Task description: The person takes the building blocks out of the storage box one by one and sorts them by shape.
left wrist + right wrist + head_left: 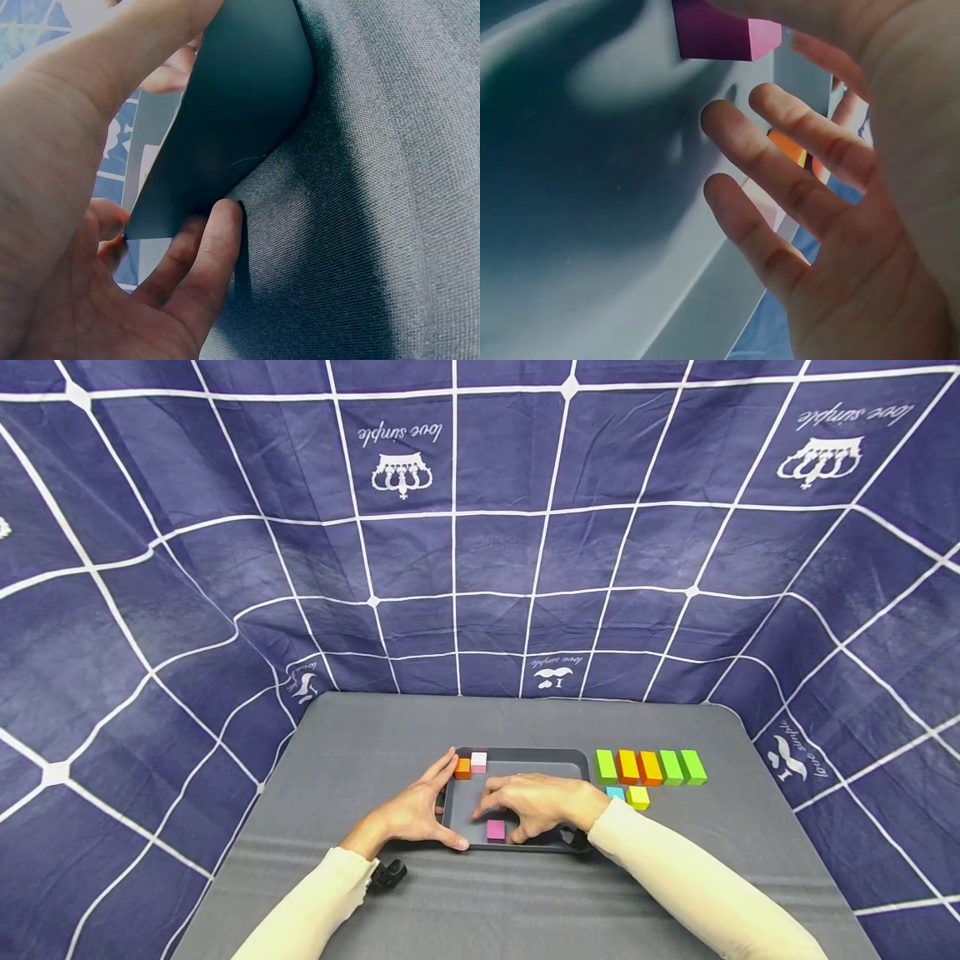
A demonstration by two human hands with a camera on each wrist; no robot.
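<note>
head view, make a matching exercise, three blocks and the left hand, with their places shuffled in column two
1. magenta block
2. white-topped block
3. yellow block
4. left hand

A. outside the tray, beside a light blue block
B. touching the tray's left end
C. inside the tray, nearest the right hand
D. inside the tray, beside an orange block

Pairs: 1-C, 2-D, 3-A, 4-B

White print on the blue cloth (495,556) reads "love simple", upside down. Just beyond the tray (532,766), low on the cloth, it goes with a moustache (553,673), an "I" and a small heart. Higher up, it accompanies a crown (402,475) beyond and left of the tray, and a second crown (821,460) far right of it. Lettering beside a left moustache (305,686) and a right moustache (788,759), flanking the tray, is too small to read surely.
</note>
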